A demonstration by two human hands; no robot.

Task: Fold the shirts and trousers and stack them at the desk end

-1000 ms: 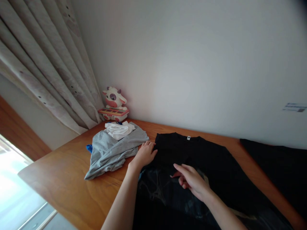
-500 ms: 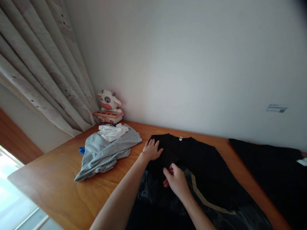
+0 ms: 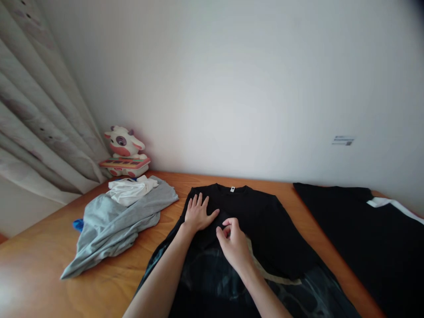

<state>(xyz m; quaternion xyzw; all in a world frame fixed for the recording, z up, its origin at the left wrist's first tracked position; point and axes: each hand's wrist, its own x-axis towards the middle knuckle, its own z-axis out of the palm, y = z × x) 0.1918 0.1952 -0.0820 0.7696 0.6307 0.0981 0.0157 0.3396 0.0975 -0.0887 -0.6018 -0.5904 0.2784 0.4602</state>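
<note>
A black T-shirt [image 3: 265,216] with a dark patterned lower part, a beige stripe and a white neck label lies spread on the wooden table. My left hand [image 3: 198,215] rests flat on its left shoulder area, fingers spread. Over the chest part is my right hand [image 3: 233,243], its fingers loosely curled and the thumb and index tips slightly apart. No cloth shows between those tips. My forearms hide part of the shirt's lower half.
Left of the shirt, a grey garment [image 3: 109,221] lies crumpled with a white cloth [image 3: 130,190] on top and a blue piece [image 3: 78,225] poking out. A cow toy with a keyboard [image 3: 126,152] stands in the corner. Another black garment [image 3: 361,229] with white trim lies right.
The view has turned to the right. My left hand stays flat on the shirt. My right hand has moved up beside it, and the shirt's left side is spread further out.
</note>
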